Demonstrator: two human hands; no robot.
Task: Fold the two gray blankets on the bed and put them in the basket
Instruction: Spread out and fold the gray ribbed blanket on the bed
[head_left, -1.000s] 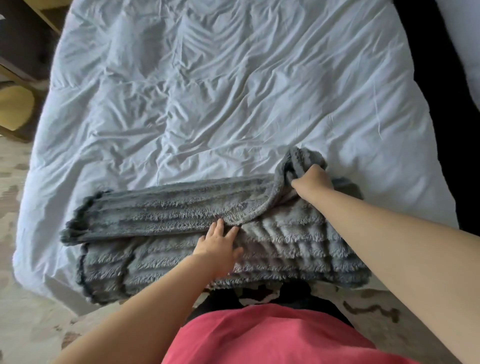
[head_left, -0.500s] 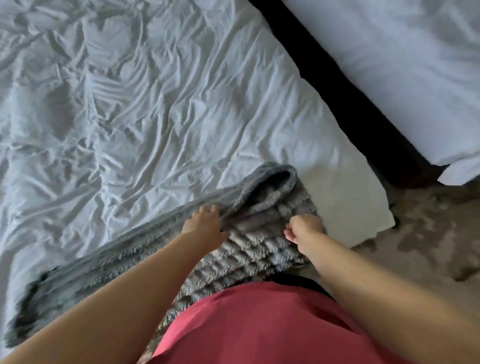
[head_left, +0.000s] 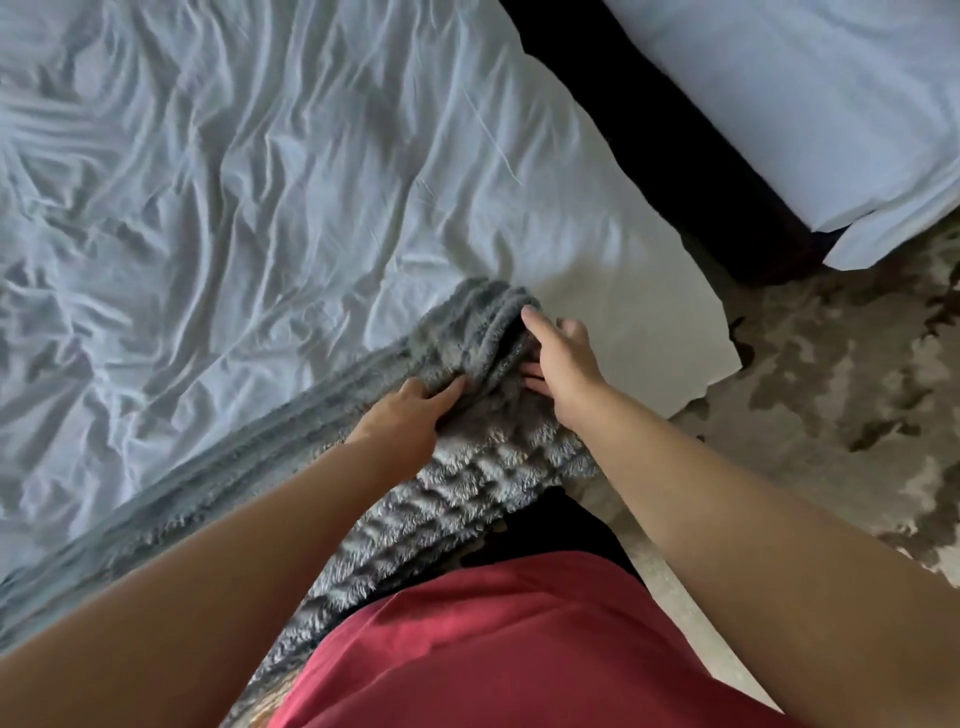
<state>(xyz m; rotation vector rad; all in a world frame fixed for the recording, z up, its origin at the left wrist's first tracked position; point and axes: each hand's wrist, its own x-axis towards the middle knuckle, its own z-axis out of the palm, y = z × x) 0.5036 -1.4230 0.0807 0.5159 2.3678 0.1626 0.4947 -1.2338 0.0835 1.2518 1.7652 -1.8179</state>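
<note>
- Gray ribbed fleece blanket (head_left: 467, 467) lies folded along the white bed's (head_left: 260, 208) near edge, long axis pointing at the bed's corner.
- Left hand (head_left: 410, 415) pinches its top layer.
- Right hand (head_left: 561, 358), fingers straight, touches the end fold.

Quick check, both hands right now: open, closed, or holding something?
Left hand: grips a fold of the blanket.
Right hand: open, straight fingers touching the blanket's end.

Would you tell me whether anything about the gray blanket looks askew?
The gray blanket is bunched into a hump at its right end, where the left hand grips it; nothing looks damaged.
</note>
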